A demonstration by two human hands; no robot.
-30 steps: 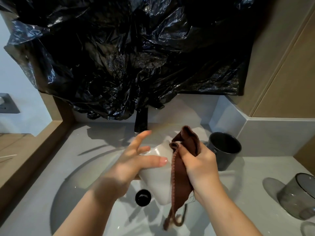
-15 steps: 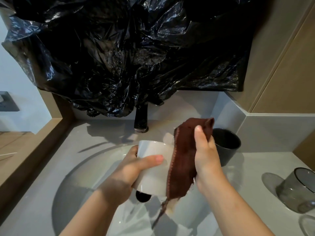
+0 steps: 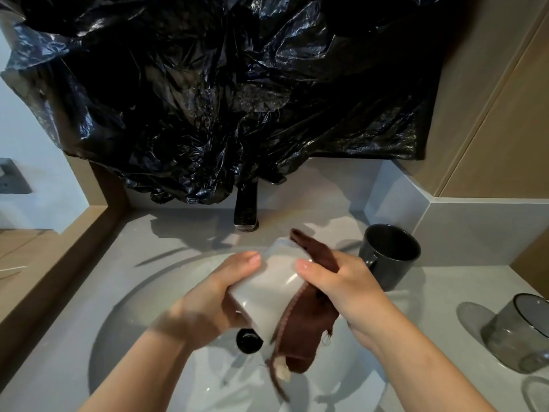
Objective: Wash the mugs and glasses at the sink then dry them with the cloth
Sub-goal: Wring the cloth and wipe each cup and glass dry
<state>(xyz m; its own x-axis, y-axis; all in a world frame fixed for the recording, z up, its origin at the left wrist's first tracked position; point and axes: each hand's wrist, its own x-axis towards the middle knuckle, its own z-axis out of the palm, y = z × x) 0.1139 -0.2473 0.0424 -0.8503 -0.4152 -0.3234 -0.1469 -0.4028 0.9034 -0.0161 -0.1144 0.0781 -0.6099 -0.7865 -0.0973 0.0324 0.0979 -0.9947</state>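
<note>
Over the sink basin (image 3: 142,316) my left hand (image 3: 214,295) grips a white mug (image 3: 267,289), tilted with its mouth pointing away. My right hand (image 3: 341,283) holds a brown cloth (image 3: 306,328) against the mug's right side, thumb lying across the mug. One end of the cloth pokes out by the mug's rim, the other hangs down toward the basin. A black mug (image 3: 389,257) stands upright on the counter at the right. A smoky glass (image 3: 520,334) stands at the right edge.
The black tap (image 3: 246,209) rises behind the basin, and the black drain plug (image 3: 249,341) shows beneath the mug. Crumpled black plastic sheet (image 3: 222,93) covers the wall above. A wooden ledge (image 3: 59,248) runs along the left; wooden cabinet panels (image 3: 490,129) stand at the right.
My left hand closed round the white mug and tilted it. My right hand moved the cloth from the mug's front round to its right side and lower.
</note>
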